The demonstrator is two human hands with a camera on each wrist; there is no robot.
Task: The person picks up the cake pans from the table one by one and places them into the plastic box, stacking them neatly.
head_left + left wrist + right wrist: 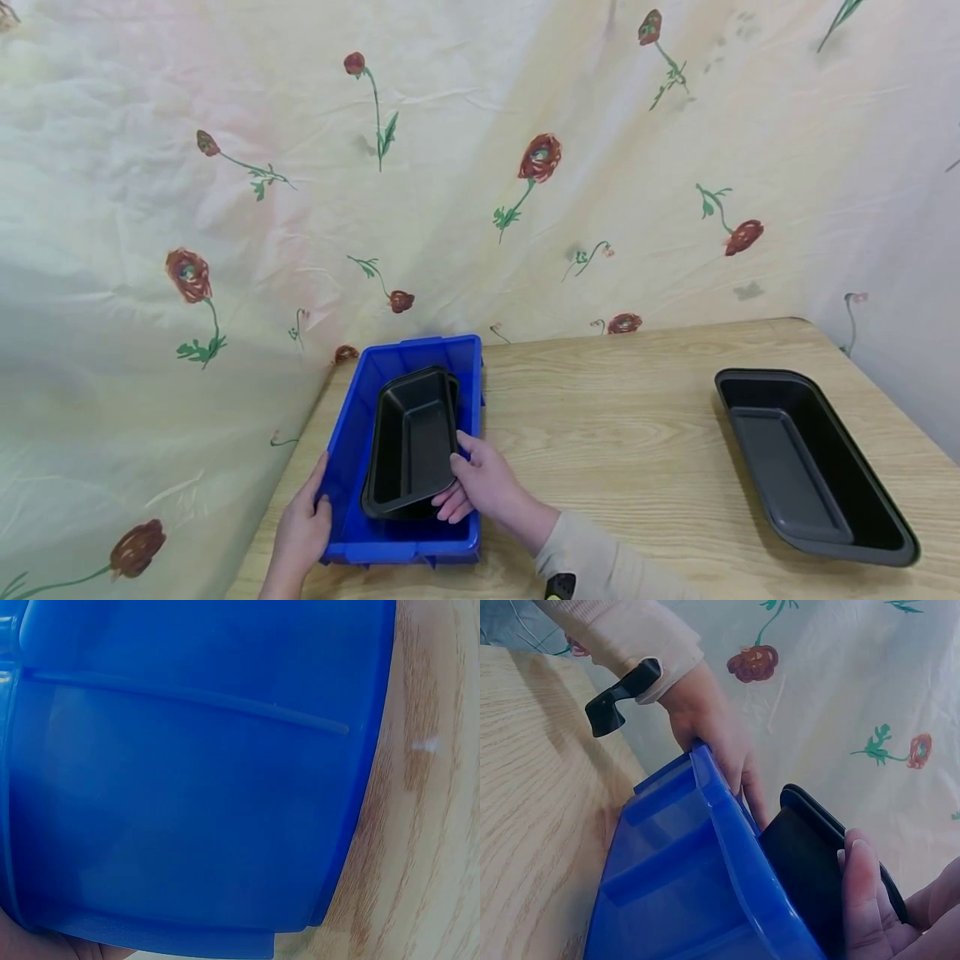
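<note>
A black loaf pan (417,442) lies inside a blue plastic bin (408,552). Part of another dark rim shows under its edge, perhaps a second pan stacked below. My right hand (483,483) pinches the pan's right rim near the front corner, thumb above and fingers below. In the right wrist view, the right thumb (861,889) lies against the pan's side. On the bin's near left side, my left hand (303,525) grips the rim. The left wrist view is mostly filled by the bin's outer wall (172,802), with only a bit of hand at the lower left.
A larger dark loaf pan (795,475) stands apart on the right of the wooden table (600,433). Behind the table and along the left hangs a flowered cloth (450,167). The bin stands at the table's left edge, close to the cloth.
</note>
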